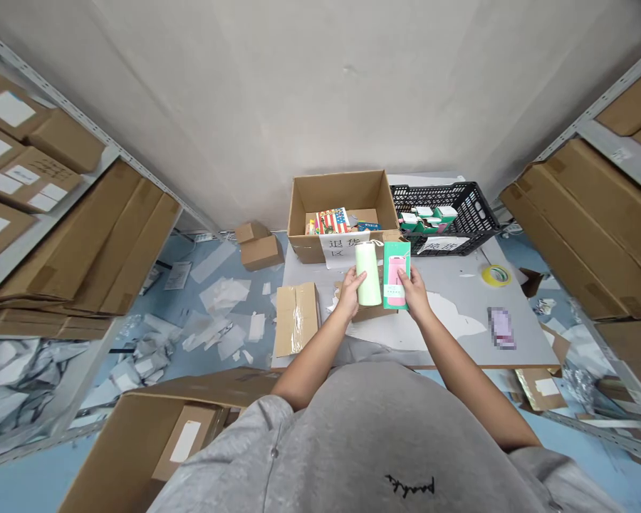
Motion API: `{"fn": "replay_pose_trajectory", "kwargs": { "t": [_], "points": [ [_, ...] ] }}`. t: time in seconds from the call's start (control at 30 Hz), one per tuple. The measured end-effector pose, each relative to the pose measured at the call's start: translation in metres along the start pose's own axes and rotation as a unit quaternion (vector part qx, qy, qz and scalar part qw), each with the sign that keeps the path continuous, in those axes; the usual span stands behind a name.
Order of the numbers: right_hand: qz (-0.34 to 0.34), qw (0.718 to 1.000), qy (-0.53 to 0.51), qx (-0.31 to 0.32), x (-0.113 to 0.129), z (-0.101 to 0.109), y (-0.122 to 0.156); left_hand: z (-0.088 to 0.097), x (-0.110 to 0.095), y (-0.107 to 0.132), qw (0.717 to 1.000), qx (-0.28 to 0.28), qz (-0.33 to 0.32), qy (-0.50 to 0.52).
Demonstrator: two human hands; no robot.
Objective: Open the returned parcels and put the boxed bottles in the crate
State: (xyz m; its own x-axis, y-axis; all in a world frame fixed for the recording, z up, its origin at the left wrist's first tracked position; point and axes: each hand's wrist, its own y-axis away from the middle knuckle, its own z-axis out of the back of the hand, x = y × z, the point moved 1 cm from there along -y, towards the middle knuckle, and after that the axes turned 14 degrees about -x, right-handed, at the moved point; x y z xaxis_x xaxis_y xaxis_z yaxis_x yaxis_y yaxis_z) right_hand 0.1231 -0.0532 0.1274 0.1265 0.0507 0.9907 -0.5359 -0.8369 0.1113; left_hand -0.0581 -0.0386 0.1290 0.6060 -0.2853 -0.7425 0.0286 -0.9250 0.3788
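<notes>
Left hand [347, 293] was wrapped around a pale green cylinder [368, 273], right hand [412, 292] pinching a green box [396, 274] — both held up over the worktop [459, 299], right by a cardboard box [342, 203] with colourful packs [331, 221] inside. Beside that, a black crate [449, 214] held green-and-white packs [426, 217].
</notes>
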Motion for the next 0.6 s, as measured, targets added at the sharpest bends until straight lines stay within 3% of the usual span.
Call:
{"fn": "replay_pose_trajectory", "kwargs": {
  "t": [0.13, 0.33, 0.5, 0.6],
  "points": [
    [0.004, 1.000, 0.006, -0.004, 0.003, -0.004, 0.004, 0.001, -0.002, 0.001, 1.000, -0.010, 0.016, -0.009],
    [0.019, 0.999, 0.028, -0.007, 0.006, -0.007, 0.011, 0.005, -0.005, 0.003, 0.999, 0.038, 0.003, -0.019],
    [0.009, 0.999, 0.029, -0.017, 0.004, -0.011, 0.012, 0.011, 0.002, -0.003, 0.999, 0.003, 0.029, 0.014],
    [0.015, 0.999, 0.039, -0.015, 0.002, -0.013, 0.011, 0.009, 0.005, -0.005, 1.000, 0.013, 0.027, -0.002]
  ]
}}
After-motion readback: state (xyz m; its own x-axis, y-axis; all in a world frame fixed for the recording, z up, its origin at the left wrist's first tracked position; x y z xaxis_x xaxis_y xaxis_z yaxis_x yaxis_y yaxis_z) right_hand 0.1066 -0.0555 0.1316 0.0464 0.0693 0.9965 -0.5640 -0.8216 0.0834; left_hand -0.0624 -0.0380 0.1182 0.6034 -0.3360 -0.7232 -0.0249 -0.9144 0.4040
